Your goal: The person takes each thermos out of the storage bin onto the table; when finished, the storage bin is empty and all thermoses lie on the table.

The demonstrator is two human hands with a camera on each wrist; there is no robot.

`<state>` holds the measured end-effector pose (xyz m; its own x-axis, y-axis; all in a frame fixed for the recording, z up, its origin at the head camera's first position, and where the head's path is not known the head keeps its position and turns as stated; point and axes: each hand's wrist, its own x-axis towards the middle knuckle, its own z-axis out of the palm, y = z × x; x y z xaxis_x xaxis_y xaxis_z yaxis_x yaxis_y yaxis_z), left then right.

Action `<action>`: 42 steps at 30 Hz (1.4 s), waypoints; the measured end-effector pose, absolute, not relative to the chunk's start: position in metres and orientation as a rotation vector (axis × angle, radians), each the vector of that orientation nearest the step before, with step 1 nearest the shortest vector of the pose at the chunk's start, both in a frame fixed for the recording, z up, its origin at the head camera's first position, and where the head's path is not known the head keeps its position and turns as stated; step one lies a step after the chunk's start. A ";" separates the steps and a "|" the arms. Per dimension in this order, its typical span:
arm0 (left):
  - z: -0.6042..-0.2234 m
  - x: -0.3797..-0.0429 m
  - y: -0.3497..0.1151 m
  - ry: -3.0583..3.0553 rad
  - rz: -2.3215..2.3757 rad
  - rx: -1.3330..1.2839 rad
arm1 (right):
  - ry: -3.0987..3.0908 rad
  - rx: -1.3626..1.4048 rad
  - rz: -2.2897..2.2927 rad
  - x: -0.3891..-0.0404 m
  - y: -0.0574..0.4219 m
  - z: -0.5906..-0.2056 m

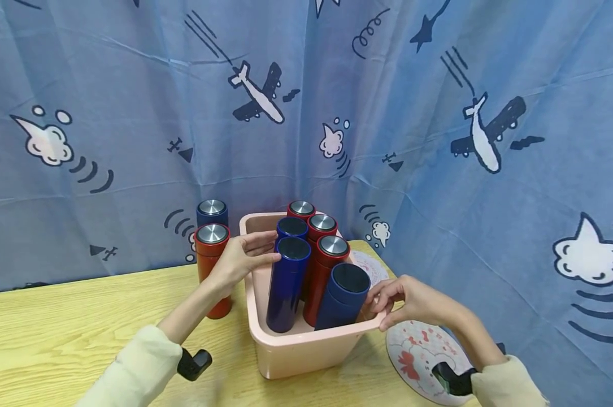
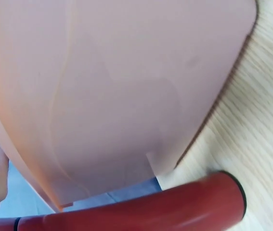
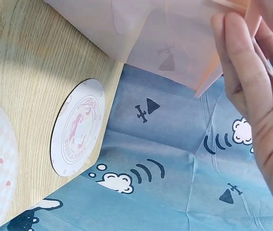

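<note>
A pink plastic bin [image 1: 306,362] holds several thermos bottles standing upright or slightly tilted. My left hand [image 1: 242,257] reaches over the bin's left side, its fingers fairly straight and their tips against two glossy blue thermos bottles [image 1: 287,288] with black lids. At the near right corner my right hand [image 1: 405,299] grips the bin's rim, thumb outside and fingers over the edge. Close to those fingers leans a matte navy thermos [image 1: 343,299]. Three red thermos bottles [image 1: 326,260] with silver lids stand between the blue ones and the right wall. The right wrist view shows this hand [image 3: 252,72] at the rim.
Left of the bin, an orange-red thermos [image 1: 212,249] stands on the wooden table [image 1: 108,322], with a navy thermos [image 1: 212,212] behind it. Round printed mats [image 1: 423,356] lie to the right. A blue patterned curtain [image 1: 133,113] hangs along the back and right.
</note>
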<state>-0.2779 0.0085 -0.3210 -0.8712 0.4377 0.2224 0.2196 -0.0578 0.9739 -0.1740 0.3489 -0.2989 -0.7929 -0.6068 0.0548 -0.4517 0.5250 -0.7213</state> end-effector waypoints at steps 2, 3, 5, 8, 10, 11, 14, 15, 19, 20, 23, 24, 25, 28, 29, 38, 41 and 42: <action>-0.321 -0.279 0.009 2.035 2.036 0.754 | 2.559 -0.900 -1.125 -0.174 0.349 -0.299; -0.321 -0.280 0.009 2.035 2.023 0.767 | 2.560 -0.904 -1.123 -0.173 0.349 -0.299; -0.321 -0.282 0.009 2.043 1.990 0.803 | 2.563 -0.911 -1.122 -0.173 0.349 -0.299; -0.321 -0.284 0.010 2.069 1.929 0.856 | 2.568 -0.919 -1.115 -0.173 0.349 -0.300; -0.322 -0.285 0.011 2.094 1.893 0.889 | 2.569 -0.919 -1.112 -0.173 0.349 -0.300; -0.322 -0.285 0.012 2.102 1.882 0.900 | 2.570 -0.922 -1.110 -0.173 0.349 -0.300; -0.321 -0.285 0.012 2.128 1.862 0.908 | 2.570 -0.933 -1.107 -0.173 0.349 -0.300; -0.321 -0.285 0.013 2.141 1.855 0.909 | 2.566 -0.935 -1.112 -0.173 0.349 -0.300; -0.321 -0.285 0.012 2.173 1.825 0.941 | 2.559 -0.939 -1.120 -0.173 0.349 -0.300; -0.321 -0.285 0.012 2.170 1.821 0.955 | 2.560 -0.939 -1.119 -0.173 0.349 -0.300; -0.321 -0.287 0.011 2.146 1.807 0.994 | 2.568 -0.945 -1.111 -0.174 0.349 -0.300; -0.322 -0.287 0.011 2.130 1.806 1.008 | 2.571 -0.949 -1.107 -0.174 0.349 -0.300; -0.322 -0.288 0.011 2.119 1.804 1.020 | 2.576 -0.955 -1.102 -0.174 0.349 -0.300; -0.322 -0.290 0.011 2.090 1.798 1.054 | 2.578 -0.965 -1.098 -0.174 0.349 -0.300; -0.322 -0.291 0.011 2.067 1.799 1.071 | 2.577 -0.967 -1.099 -0.174 0.349 -0.300; -0.319 -0.292 0.012 1.985 1.729 1.150 | 2.575 -0.970 -1.103 -0.174 0.350 -0.301; -0.319 -0.292 0.012 2.038 1.689 1.152 | 2.567 -0.965 -1.110 -0.174 0.350 -0.301; -0.320 -0.293 0.011 2.051 1.684 1.152 | 2.564 -0.962 -1.112 -0.174 0.350 -0.301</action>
